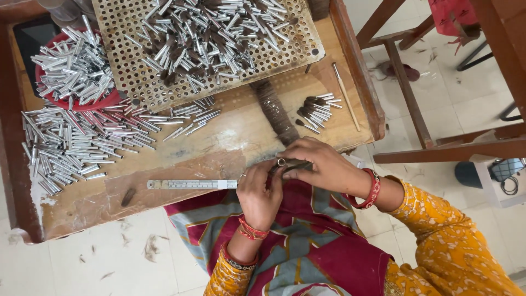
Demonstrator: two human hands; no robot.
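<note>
The person wears mustard-yellow patterned sleeves, red thread bangles on the left hand (259, 196) wrist, a red beaded bracelet on the right hand (323, 167) wrist, and maroon-and-grey cloth.

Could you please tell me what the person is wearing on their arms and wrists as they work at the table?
Both arms are in mustard-yellow sleeves with a fine printed pattern. The left hand has thin red and orange bangles at the wrist, with a darker beaded band just below. The right hand has a wider red bangle. No rings can be made out.

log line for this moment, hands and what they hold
left hand: grips metal tube | right hand: pinches dark bristle tuft at tube | ruler on table
</note>
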